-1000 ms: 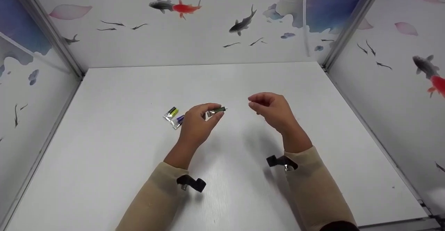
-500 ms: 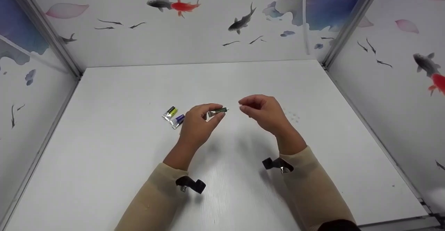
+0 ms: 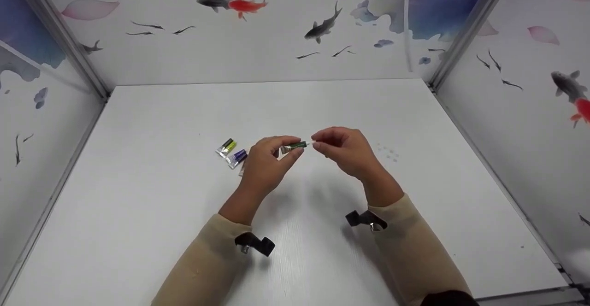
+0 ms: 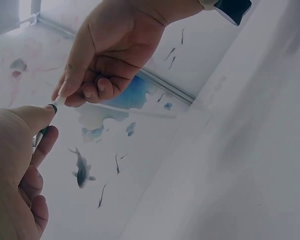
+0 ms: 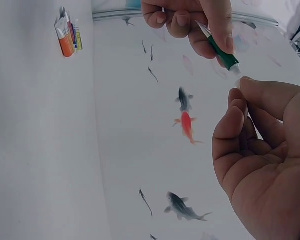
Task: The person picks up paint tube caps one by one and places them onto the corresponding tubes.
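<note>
My left hand [image 3: 265,165] holds a small green paint tube [image 3: 295,146] between thumb and fingers, its nozzle pointing right. In the right wrist view the tube [image 5: 222,52] shows a green body with a silvery tail. My right hand [image 3: 345,154] pinches a tiny white cap [image 5: 237,81] between thumb and forefinger, right at the nozzle. In the left wrist view the white cap [image 4: 60,100] lines up with the end of the tube. The tail of the tube is partly hidden by the left hand.
A yellow-green paint tube [image 3: 226,148] and a violet-blue one [image 3: 237,158] lie left of the left hand. An orange tube [image 5: 66,40] lies beside them, mostly hidden in the head view. Several tiny whitish pieces [image 3: 389,153] lie right of the right hand. Printed walls enclose the white table [image 3: 138,214].
My right hand has moved left, bringing the white cap up to the nozzle of the green tube. The left hand has shifted slightly right with the tube.
</note>
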`<state>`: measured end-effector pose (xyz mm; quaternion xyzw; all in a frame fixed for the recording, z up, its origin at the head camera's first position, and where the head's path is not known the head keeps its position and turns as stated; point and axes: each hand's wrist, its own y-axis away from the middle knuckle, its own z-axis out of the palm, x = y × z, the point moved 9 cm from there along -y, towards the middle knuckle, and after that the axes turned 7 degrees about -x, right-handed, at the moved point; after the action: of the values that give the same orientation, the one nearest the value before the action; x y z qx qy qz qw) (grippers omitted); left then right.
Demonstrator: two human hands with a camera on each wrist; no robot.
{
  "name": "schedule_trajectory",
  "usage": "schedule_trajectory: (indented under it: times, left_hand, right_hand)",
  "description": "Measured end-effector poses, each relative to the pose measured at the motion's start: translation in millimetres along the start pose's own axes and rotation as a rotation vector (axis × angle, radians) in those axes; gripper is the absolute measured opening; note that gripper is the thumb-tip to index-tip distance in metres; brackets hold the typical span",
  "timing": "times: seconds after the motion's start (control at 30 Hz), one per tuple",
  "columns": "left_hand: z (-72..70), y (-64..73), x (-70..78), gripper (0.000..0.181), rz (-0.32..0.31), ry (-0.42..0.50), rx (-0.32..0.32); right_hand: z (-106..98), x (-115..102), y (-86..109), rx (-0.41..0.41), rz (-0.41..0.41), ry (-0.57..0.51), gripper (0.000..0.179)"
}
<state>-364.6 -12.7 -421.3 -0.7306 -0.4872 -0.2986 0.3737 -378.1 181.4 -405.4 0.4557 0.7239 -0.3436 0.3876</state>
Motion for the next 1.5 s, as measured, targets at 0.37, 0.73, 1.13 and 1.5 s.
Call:
schedule_trajectory:
  times: [0.37, 0.73, 1.13, 1.5]
  left_hand:
    - [2.0, 1.4, -0.4, 0.026, 0.016, 0.037, -0.005]
    - [3.4, 2.3, 1.1, 0.023, 0.033, 0.063, -0.005]
    - [3.1, 1.5, -0.9, 0.020, 0.015, 0.104, -0.009]
    - [2.8, 0.7, -3.2, 0.021, 0.000, 0.120, -0.010]
  right_hand:
    - [4.1, 2.1, -0.7, -0.018, 0.023, -0.007, 0.016]
    - [4.9, 1.6, 1.4, -0.016, -0.011, 0.010, 0.016]
    - [4.3, -0.6, 0.0, -0.010, -0.010, 0.001, 0.017]
    - [5.7, -0.6, -1.7, -0.032, -0.020, -0.011, 0.016]
